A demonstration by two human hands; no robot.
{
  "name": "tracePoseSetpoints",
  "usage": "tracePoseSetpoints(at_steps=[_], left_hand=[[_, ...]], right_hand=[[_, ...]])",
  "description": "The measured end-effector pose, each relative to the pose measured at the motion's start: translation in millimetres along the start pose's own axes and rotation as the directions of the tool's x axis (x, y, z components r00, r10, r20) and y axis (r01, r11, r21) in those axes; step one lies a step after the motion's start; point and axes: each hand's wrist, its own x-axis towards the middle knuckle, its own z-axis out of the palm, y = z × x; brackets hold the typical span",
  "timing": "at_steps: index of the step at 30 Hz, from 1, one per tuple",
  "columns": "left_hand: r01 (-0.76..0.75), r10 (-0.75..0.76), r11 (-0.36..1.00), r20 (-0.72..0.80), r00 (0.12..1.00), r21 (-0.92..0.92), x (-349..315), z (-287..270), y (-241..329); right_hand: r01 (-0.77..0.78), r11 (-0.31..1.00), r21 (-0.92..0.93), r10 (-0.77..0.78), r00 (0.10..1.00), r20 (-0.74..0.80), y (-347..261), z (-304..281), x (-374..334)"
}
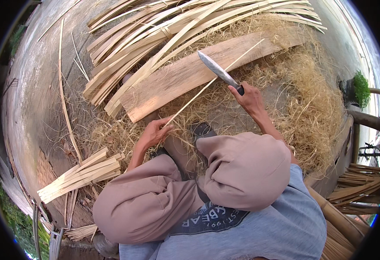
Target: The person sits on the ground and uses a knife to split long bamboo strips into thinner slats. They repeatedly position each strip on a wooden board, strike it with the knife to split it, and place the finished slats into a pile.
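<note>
In my right hand [248, 99] is a knife [218, 69] with a broad grey blade and a dark handle; its tip points up and to the left. My left hand [154, 131] pinches the near end of a thin pale strip [191, 103], which looks like split bamboo. The strip slants away to the upper right and passes under or against the blade, over a long wooden board [168, 84]. Exactly how the cutting edge meets the strip is too small to tell.
Beyond the board lies a large pile of pale strips [129, 52]. A smaller bundle of strips [82, 175] rests at the left. Curly shavings [311, 117] heap up on the right and around the board. A bamboo pole [337, 216] is at the lower right.
</note>
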Motion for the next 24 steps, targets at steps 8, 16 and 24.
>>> tracePoseSetpoints(at_steps=[8,16,24], left_hand=[[0.003,0.104,0.967,-0.403,0.909,0.255,-85,2,-34],[0.031,0.189,0.924,-0.525,0.830,0.381,-182,20,-109],[0.130,0.184,0.892,-0.608,0.772,0.434,-161,35,-94]], right_hand=[[-0.185,0.983,-0.011,0.184,0.982,-0.038,41,5,50],[-0.249,0.968,0.031,0.250,0.967,-0.051,36,17,49],[-0.231,0.972,0.038,0.233,0.971,-0.051,30,13,40]])
